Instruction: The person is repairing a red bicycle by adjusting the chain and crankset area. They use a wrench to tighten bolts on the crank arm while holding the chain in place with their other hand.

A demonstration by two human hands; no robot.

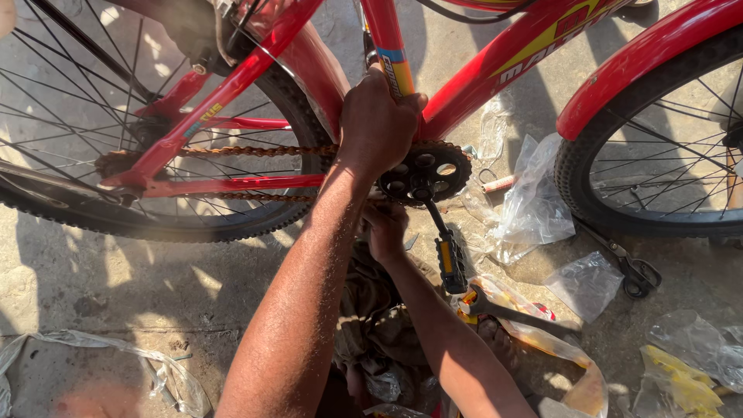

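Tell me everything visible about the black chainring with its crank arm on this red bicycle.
The black toothed metal chainring sits at the bottom bracket of the red bicycle frame, pierced by round holes. A rusty brown chain wraps its teeth and runs toward the rear wheel. Its black crank arm hangs down to a black pedal with yellow reflector. The left hand covers its left edge; the right hand reaches just below it.

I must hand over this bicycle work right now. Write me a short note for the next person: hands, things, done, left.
Left hand: gripping the red frame just above the chainring.
Right hand: under the chainring, by the bottom bracket; what it holds is hidden.
Chain sits on the chainring; crank with pedal hangs down.
Wrench and pliers lie on the ground among plastic bags.
Done and left: cannot be judged from this view.
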